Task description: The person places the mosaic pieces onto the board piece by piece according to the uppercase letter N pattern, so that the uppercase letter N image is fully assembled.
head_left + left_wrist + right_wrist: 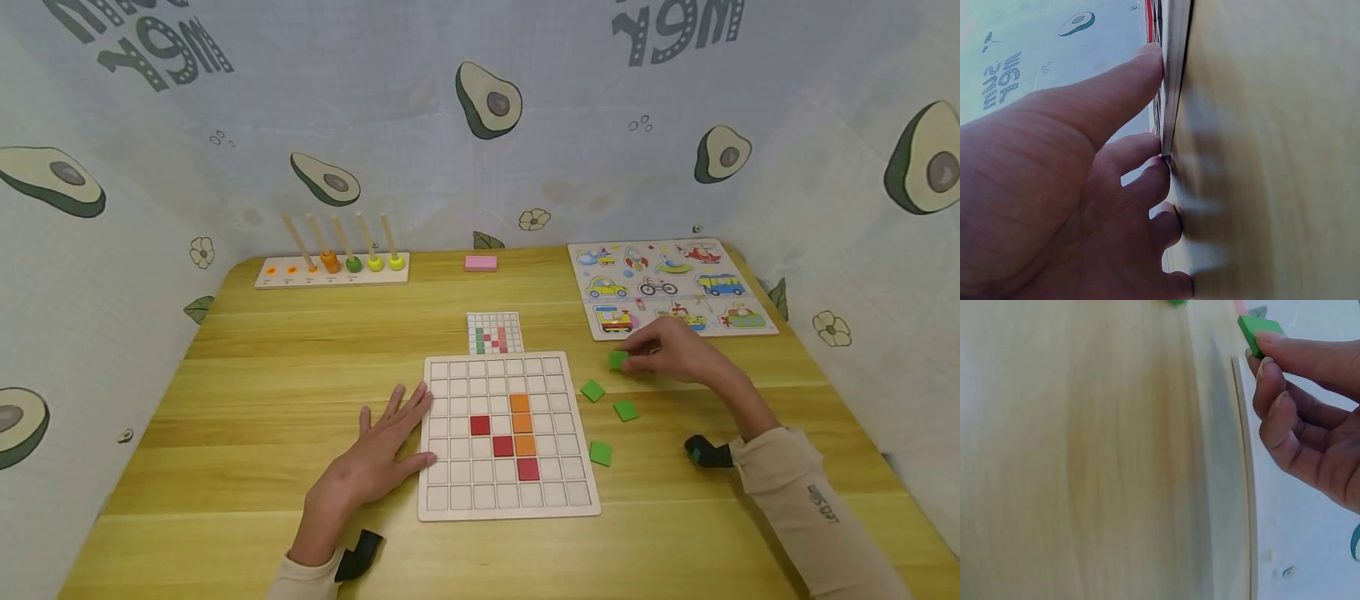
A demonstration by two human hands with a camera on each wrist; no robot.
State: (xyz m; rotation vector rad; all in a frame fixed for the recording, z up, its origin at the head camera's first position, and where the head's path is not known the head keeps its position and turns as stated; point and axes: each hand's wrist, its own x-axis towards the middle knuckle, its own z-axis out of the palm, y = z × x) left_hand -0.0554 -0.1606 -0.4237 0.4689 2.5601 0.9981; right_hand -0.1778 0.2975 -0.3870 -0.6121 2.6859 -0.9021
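Observation:
A white wooden grid board point(450, 497) lies flat on the table, with three red tiles point(502, 446) in a diagonal and three orange tiles point(522, 423) in a column. My left hand point(378, 454) touches the board's left edge with spread fingers; the left wrist view shows the thumb point(1129, 81) and fingertips along that edge. Between thumb and fingers my right hand point(671, 352) pinches a green square tile point(1259, 331), held off the table right of the board. Several other green tiles point(601, 453) lie between the board and that hand.
Just behind the board lies a small pattern card point(493, 332). A peg stacker point(333, 271) with coloured beads stands at the back left, a pink block point(481, 263) at the back middle. A picture puzzle board point(645, 308) lies behind my right hand. Printed cloth surrounds the table point(262, 400).

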